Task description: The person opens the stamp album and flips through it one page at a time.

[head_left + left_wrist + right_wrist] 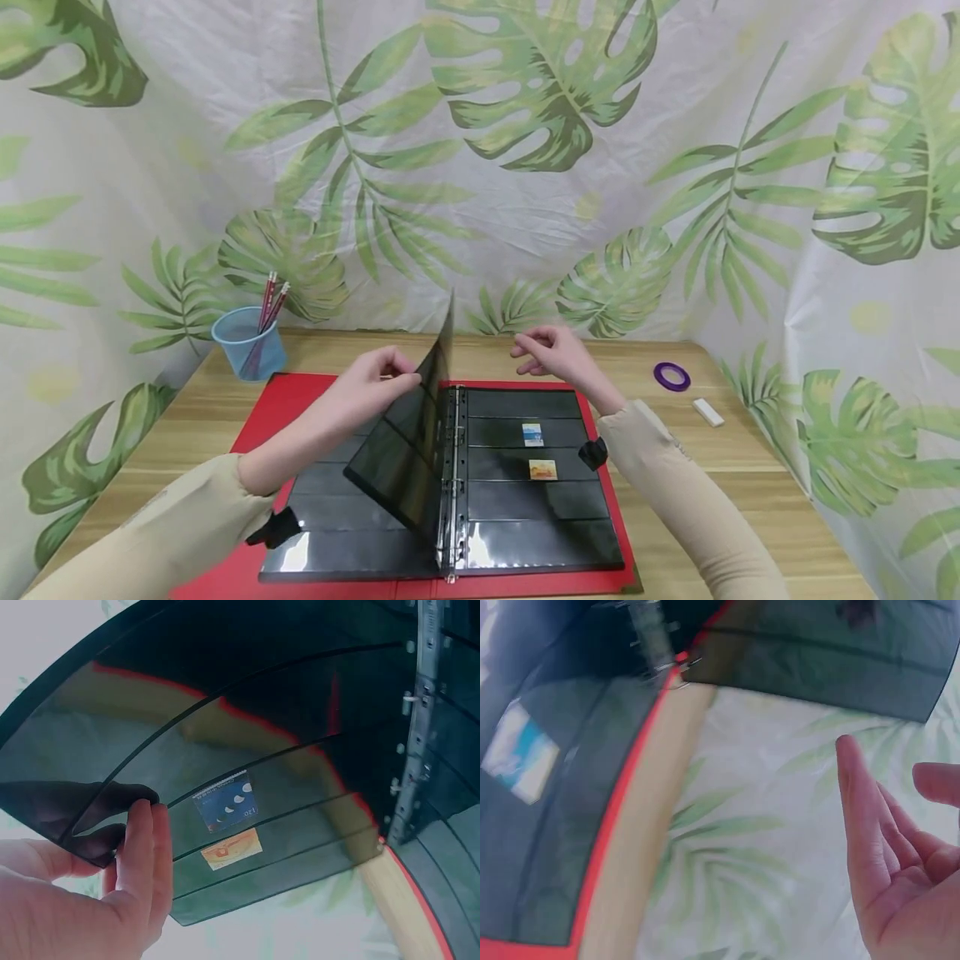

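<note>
A red ring binder (pixel 258 412) lies open with black pocket pages on both sides of its metal rings (pixel 452 467). My left hand (pixel 367 387) pinches the outer edge of a lifted black page (pixel 401 454), which stands up from the rings. In the left wrist view, a dark blue stamp (pixel 226 802) and an orange stamp (pixel 232 850) show on the lifted page. Above the binder's right top edge, my right hand (pixel 558 354) hangs apart from the pages, fingers loosely bent, holding nothing. The right page holds a blue-and-white stamp (pixel 532 434) and an orange-yellow stamp (pixel 543 470).
A blue mesh cup (pixel 251 354) with pencils (pixel 272 307) stands at the table's back left. To the right of the binder lie a purple tape ring (pixel 672 377) and a small white block (pixel 707 412). A leaf-patterned cloth (pixel 390 167) hangs behind the wooden table (pixel 720 500).
</note>
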Available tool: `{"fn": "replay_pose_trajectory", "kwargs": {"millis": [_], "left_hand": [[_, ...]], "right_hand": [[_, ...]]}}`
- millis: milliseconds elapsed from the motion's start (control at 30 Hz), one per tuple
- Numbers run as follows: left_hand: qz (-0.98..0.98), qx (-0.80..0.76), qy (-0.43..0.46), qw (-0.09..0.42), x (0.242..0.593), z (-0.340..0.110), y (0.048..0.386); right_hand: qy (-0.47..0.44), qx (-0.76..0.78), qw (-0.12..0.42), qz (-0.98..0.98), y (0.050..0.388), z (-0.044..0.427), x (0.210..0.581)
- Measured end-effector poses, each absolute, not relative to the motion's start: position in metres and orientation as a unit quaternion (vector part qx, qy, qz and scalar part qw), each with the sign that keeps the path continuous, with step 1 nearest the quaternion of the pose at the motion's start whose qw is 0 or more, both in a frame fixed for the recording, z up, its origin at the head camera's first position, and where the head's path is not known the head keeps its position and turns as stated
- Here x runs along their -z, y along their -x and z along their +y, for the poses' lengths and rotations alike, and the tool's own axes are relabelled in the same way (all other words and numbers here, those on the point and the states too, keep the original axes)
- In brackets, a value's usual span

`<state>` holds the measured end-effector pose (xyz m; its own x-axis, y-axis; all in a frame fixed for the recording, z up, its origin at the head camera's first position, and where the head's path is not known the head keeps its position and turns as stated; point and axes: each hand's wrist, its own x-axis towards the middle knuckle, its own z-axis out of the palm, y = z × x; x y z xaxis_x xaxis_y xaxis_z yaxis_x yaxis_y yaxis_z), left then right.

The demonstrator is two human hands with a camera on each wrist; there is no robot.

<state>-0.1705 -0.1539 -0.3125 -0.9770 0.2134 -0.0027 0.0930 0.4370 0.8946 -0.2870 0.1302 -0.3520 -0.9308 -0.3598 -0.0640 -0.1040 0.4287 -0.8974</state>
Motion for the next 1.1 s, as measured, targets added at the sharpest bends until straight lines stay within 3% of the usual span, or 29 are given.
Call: {"fn": "replay_pose_trajectory", "kwargs": {"millis": [267,533,900,1100], "left_hand": [[0.847,-0.526,-0.049,0.059,0.331,-0.199,0.157],[0.818,-0.568,-0.001,0.094,0.365,-0.243,0.148],[0.792,-0.587,0.073,0.151,0.42,-0.286,0.146],[0.806,-0.554,0.098,0.186,0.444,-0.299,0.147]], "right_hand": [[0.183,0.424,0.097,0.882,0.286,0.162,0.403],[0.241,0.382,0.071,0.889,0.282,0.196,0.445],[0.255,0.272,0.057,0.926,0.284,0.223,0.472],[0.246,0.24,0.078,0.936,0.288,0.227,0.48]]}}
